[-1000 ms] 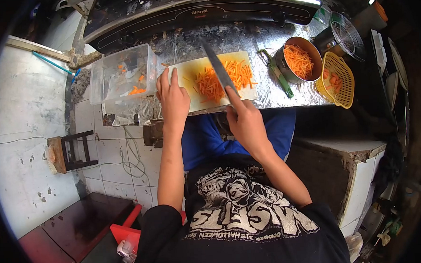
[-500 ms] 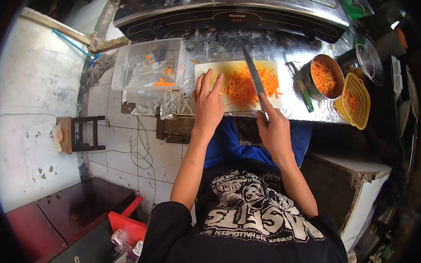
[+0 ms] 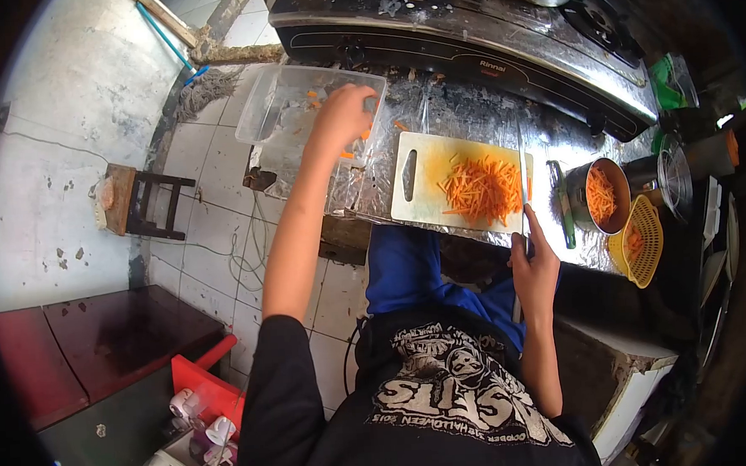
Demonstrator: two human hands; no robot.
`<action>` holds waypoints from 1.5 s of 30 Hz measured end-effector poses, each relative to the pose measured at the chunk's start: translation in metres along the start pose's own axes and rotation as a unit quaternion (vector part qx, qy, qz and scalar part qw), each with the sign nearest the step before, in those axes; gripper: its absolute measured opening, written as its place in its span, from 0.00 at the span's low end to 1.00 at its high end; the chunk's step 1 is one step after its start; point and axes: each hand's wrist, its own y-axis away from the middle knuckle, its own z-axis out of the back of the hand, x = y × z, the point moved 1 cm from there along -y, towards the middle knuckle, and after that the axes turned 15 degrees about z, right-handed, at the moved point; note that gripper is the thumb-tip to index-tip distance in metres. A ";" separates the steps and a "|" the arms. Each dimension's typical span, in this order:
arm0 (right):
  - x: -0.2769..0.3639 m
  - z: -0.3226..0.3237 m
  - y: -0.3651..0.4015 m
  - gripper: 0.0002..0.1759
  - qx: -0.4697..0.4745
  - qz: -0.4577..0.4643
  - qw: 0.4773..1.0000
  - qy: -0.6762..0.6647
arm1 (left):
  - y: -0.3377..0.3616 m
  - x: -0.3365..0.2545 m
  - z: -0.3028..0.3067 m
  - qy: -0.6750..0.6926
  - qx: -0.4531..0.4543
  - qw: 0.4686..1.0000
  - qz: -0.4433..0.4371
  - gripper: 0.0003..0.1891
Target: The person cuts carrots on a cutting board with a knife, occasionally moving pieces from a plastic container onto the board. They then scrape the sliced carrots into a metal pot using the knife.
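My left hand (image 3: 343, 115) is over the right part of a clear plastic container (image 3: 257, 121) with orange scraps in it. Its fingers bend downward, their tips are hidden, and orange bits show beside them. My right hand (image 3: 535, 267) is closed round the handle of a knife (image 3: 523, 170), whose blade points away from me over the right part of a white cutting board (image 3: 409, 199). A pile of shredded carrot (image 3: 480, 189) lies on the board, left of the blade.
A green-handled tool (image 3: 566, 210), a pot of shredded carrot (image 3: 605, 200) and a yellow basket (image 3: 642, 248) stand to the right. Behind the counter is a black stove (image 3: 457, 60). A small stool (image 3: 139, 203) stands on the floor at left.
My left hand has left the board and moved left to the container. My right hand has brought the knife toward the board's right edge. The view has shifted.
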 end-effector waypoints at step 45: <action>-0.011 0.011 0.012 0.28 0.019 -0.034 0.999 0.018 | 0.107 -0.044 -0.026 0.019 -0.002 0.990 -0.143 0.06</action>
